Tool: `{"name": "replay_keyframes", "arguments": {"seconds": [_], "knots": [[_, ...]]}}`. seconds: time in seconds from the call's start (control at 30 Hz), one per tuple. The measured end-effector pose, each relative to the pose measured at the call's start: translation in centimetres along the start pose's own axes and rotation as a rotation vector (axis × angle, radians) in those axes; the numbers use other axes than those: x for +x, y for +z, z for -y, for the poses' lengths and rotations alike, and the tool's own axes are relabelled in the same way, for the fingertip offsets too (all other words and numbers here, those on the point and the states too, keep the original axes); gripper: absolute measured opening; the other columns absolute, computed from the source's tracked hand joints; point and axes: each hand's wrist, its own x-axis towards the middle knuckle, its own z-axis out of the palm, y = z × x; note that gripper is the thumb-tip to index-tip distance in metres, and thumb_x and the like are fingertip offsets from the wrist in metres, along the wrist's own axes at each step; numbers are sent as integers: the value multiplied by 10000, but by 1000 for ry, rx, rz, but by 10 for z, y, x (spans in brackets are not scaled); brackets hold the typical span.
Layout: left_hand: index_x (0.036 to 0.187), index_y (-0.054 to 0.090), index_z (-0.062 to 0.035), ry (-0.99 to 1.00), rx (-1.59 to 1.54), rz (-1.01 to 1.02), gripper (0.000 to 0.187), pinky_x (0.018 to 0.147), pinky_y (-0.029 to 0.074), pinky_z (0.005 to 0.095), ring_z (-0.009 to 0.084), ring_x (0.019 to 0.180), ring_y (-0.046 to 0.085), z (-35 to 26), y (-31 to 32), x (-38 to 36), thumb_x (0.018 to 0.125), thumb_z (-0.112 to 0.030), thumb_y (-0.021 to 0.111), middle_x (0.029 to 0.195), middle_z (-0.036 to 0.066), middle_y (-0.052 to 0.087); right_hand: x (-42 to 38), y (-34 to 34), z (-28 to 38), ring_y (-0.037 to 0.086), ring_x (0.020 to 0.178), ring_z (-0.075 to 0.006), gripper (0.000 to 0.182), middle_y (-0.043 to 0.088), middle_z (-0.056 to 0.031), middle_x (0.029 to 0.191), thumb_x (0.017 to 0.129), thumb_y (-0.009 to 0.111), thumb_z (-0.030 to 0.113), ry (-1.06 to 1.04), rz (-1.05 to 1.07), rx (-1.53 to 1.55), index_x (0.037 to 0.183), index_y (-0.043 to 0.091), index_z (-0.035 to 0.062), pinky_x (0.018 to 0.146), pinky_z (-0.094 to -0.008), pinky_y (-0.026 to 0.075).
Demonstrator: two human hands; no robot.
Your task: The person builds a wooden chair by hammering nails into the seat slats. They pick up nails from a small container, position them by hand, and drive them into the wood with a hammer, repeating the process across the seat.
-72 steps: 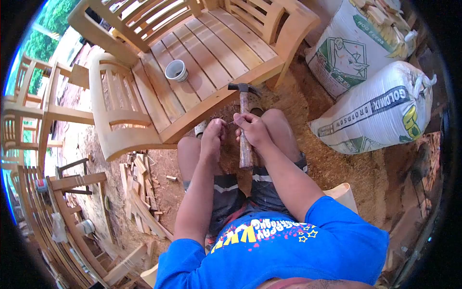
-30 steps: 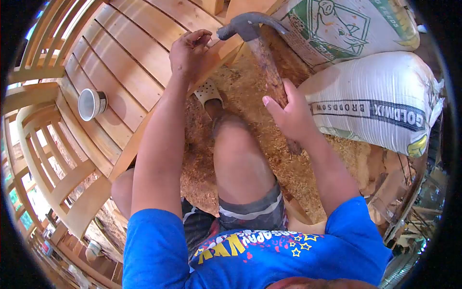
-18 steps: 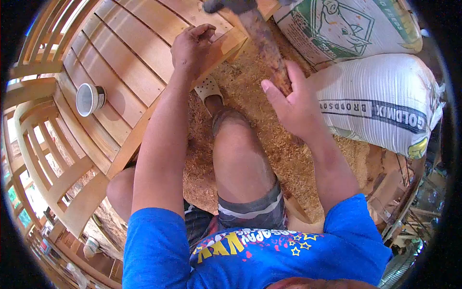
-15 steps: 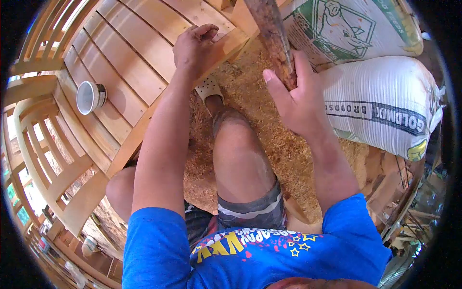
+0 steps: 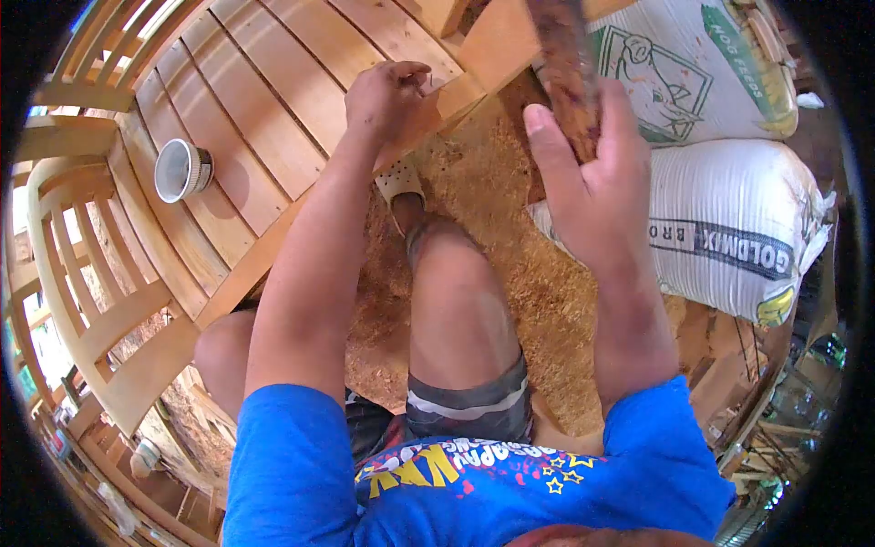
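My right hand [image 5: 597, 196] is closed around the lower end of a long brown mottled bar [image 5: 570, 82], worn and rough-looking, its upper part running out of the top of the view. The bar leans slightly to the left, my thumb lying along its near side. Above the corner of a slatted wooden seat [image 5: 264, 100], my left hand [image 5: 381, 98] has its fingers curled in a pinch. A thin dark sliver shows below those fingertips; I cannot tell what it is. A small white tub [image 5: 173, 171] stands on the slats left of that hand.
Two filled sacks lie on the right, a feed sack [image 5: 656, 68] behind and a white sack [image 5: 729, 196] nearer. Sawdust [image 5: 492, 273] covers the ground around my foot in a beige clog [image 5: 399, 182]. A curved wooden backrest [image 5: 87, 264] rises at left.
The view has shifted a little. My right hand with the brown bar appears further right and slightly lower. The left hand keeps its pinch near the seat corner.
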Motion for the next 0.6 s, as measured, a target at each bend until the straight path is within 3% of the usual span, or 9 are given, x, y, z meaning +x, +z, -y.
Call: {"name": "replay_keyframes", "arguments": {"seconds": [0.1, 0.13, 0.23, 0.33, 0.4, 0.5, 0.6], "knots": [[1139, 790, -250, -255, 67, 22, 293, 834, 578, 416, 262, 1022, 739, -5, -11, 14, 943, -454, 712, 1065, 63, 779, -10, 18, -8, 725, 857, -453, 373, 717, -268, 901, 975, 681, 191, 120, -45, 55, 1243, 528, -20, 754, -487, 567], [1131, 792, -255, -356, 115, 25, 298, 831, 579, 419, 261, 1027, 740, -12, -19, 16, 937, -469, 717, 1066, 63, 783, -15, 27, -27, 717, 908, -470, 371, 712, -289, 928, 969, 678, 193, 137, 29, -75, 1233, 531, -22, 780, -515, 560], [1094, 796, -265, -363, 187, 9, 327, 848, 577, 424, 261, 1023, 741, -20, -28, 14, 881, -511, 768, 1067, 57, 785, -23, 48, -69, 699, 979, -489, 388, 704, -312, 951, 963, 674, 198, 459, 535, -356, 1253, 530, -15, 807, -540, 545], [1090, 799, -296, -379, 207, 34, 284, 816, 580, 391, 212, 984, 746, -17, -29, 24, 870, -474, 783, 1040, 0, 792, -16, 30, -38, 691, 962, -501, 369, 697, -311, 943, 947, 690, 217, 445, 367, -291, 1201, 555, -14, 824, -540, 541], [1093, 798, -290, -407, 164, 86, 308, 832, 578, 398, 208, 1014, 739, -11, -29, 30, 850, -480, 802, 1055, 3, 788, -4, 11, -6, 721, 895, -408, 302, 724, -235, 922, 954, 706, 219, 228, 92, -182, 1116, 578, -1, 797, -488, 556], [1095, 797, -283, -429, 132, 91, 324, 850, 576, 407, 213, 1046, 731, -10, -31, 28, 836, -477, 816, 1072, 5, 785, 8, 2, 16, 660, 739, -188, 184, 685, -75, 835, 984, 703, 151, 75, -233, 323, 1011, 584, 14, 678, -336, 539], [1099, 796, -262, -428, 142, 63, 367, 861, 578, 413, 230, 1027, 739, -8, -28, 28, 822, -502, 822, 1064, 27, 789, -5, 19, 4, 578, 660, -68, 87, 605, -15, 769, 1003, 656, 57, -12, -307, 612, 964, 584, 29, 606, -213, 474]]}}
